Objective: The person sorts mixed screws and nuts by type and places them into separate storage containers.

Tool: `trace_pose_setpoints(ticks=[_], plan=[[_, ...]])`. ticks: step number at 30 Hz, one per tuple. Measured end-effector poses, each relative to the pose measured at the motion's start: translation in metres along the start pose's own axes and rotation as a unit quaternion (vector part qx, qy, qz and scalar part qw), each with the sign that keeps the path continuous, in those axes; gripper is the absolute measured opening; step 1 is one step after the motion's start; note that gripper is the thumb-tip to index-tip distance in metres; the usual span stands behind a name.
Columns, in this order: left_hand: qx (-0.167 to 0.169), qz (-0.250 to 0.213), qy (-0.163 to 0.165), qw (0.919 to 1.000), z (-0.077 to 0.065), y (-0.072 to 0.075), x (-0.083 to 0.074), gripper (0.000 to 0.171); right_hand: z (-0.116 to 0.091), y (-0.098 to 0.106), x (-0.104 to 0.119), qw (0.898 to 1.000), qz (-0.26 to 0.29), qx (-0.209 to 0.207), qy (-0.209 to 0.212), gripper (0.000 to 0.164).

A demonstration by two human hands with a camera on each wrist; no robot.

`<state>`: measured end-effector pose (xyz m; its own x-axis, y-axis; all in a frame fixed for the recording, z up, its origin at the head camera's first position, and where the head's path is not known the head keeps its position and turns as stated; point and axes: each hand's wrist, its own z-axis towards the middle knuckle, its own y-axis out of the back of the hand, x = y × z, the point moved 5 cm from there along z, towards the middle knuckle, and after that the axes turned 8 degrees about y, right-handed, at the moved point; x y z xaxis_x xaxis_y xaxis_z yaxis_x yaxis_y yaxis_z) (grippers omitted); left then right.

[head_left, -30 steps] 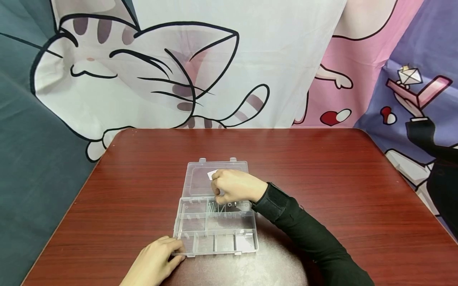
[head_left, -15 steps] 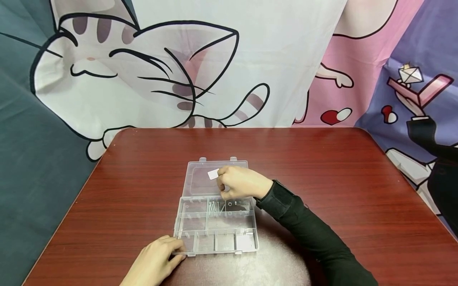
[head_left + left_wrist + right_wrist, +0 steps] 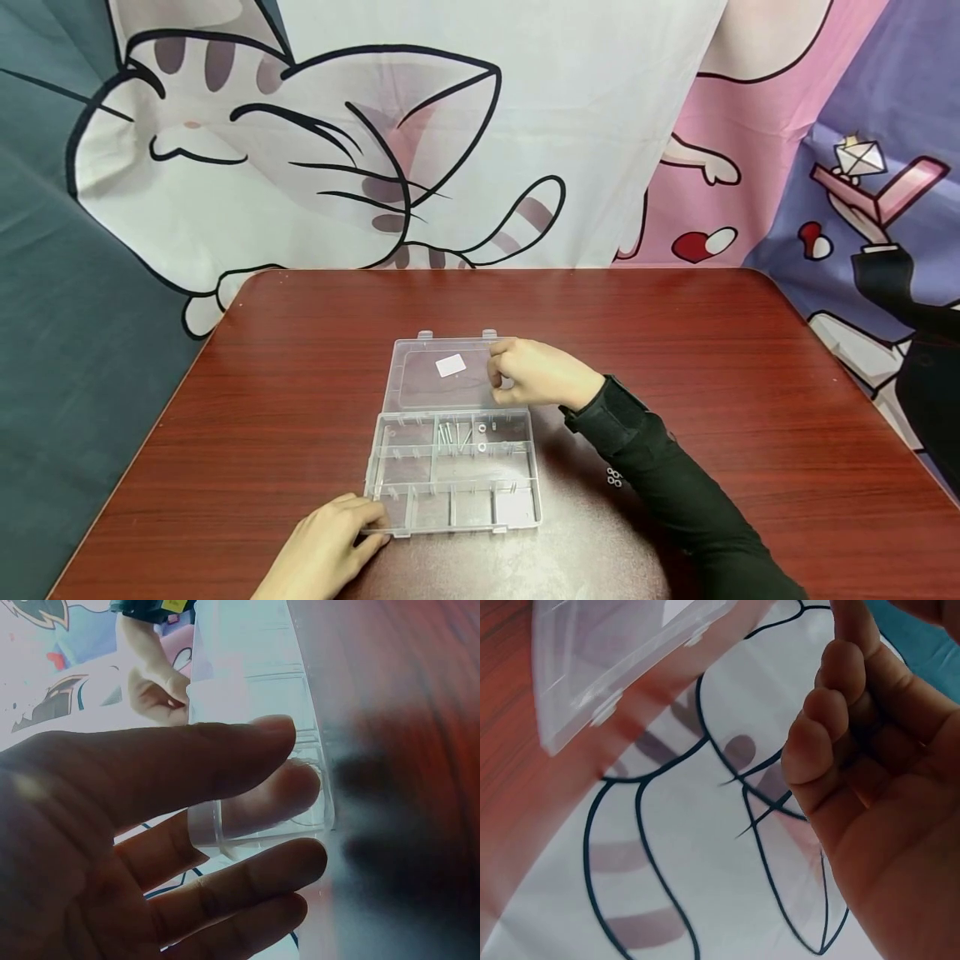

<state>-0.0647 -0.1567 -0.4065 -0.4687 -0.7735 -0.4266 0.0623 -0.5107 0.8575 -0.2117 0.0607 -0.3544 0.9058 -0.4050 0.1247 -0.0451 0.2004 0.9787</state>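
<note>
A clear plastic compartment box [image 3: 450, 533] lies on the table with its lid [image 3: 420, 379] folded back. My left hand [image 3: 333, 537] grips the box's near left corner, and in the left wrist view its thumb [image 3: 225, 761] and a finger close on the clear wall. My right hand [image 3: 540, 371] hovers over the right side of the lid, its fingers loosely curled and nothing showing in them. Several thin screws [image 3: 453, 435] lie in a back compartment. Beside them are small metal nuts [image 3: 482, 447].
A white label [image 3: 451, 365] sits on the lid. On the red-brown table [image 3: 675, 350], several small nuts [image 3: 614, 477] rest right of the box, beside my right sleeve [image 3: 675, 483]. A printed curtain [image 3: 465, 150] hangs behind the table's far edge.
My right hand has moved from above the back compartments to the right, uncovering the label, the screws and the nuts on the table. My left hand stays at the corner.
</note>
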Motion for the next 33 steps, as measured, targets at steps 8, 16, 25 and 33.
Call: trace_pose_setpoints(ticks=[8,16,25,33], plan=[[0.009,-0.001,0.009,0.9999,-0.001,0.000,0.001,0.035,-0.026,0.002,-0.014,1.000,0.001,-0.001,-0.026,0.006],[0.008,0.002,0.008,0.9999,0.000,0.000,0.001,0.036,-0.054,0.004,-0.027,0.999,-0.003,-0.008,-0.051,0.003],[0.008,0.004,0.004,1.0000,0.001,-0.001,0.001,0.037,-0.083,0.009,-0.039,0.996,-0.006,-0.015,-0.093,0.005],[0.007,0.005,-0.003,1.0000,0.002,-0.002,0.002,0.036,-0.108,0.010,-0.047,0.993,-0.010,-0.017,-0.118,0.008]])
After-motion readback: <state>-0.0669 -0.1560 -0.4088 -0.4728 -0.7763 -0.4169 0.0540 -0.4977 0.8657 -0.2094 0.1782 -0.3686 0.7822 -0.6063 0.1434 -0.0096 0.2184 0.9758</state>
